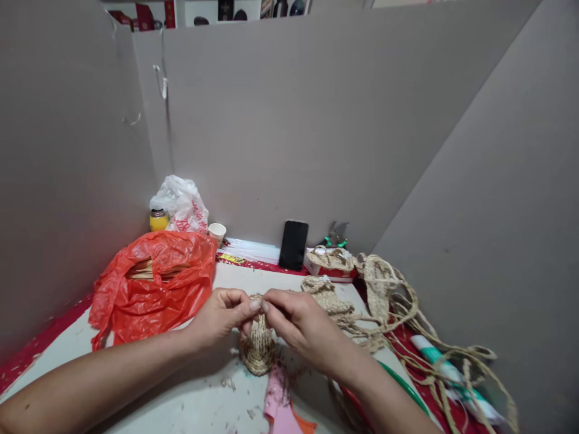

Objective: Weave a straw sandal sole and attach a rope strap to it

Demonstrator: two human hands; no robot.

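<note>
A small braided straw sole (257, 349), rounded at its near end, stands over the white board in front of me. My left hand (228, 310) is closed at its upper end, thumb and forefinger pinched. Meeting it there, my right hand (301, 322) pinches the same end from the right. The fingertips almost touch, and any fine strand between them is too small to make out. Behind my right hand lies another woven straw piece (323, 292). A pink cloth (277, 398) lies just below the sole.
At left sits a red plastic bag (176, 301) with flat straw-coloured pieces inside. A black phone (294, 245) leans on the grey partition (280, 120). Green-handled pruning shears (335, 236) stand behind a straw-filled box (332, 268). Loose straw cords (407, 307) and a white-green roll (452, 374) lie right.
</note>
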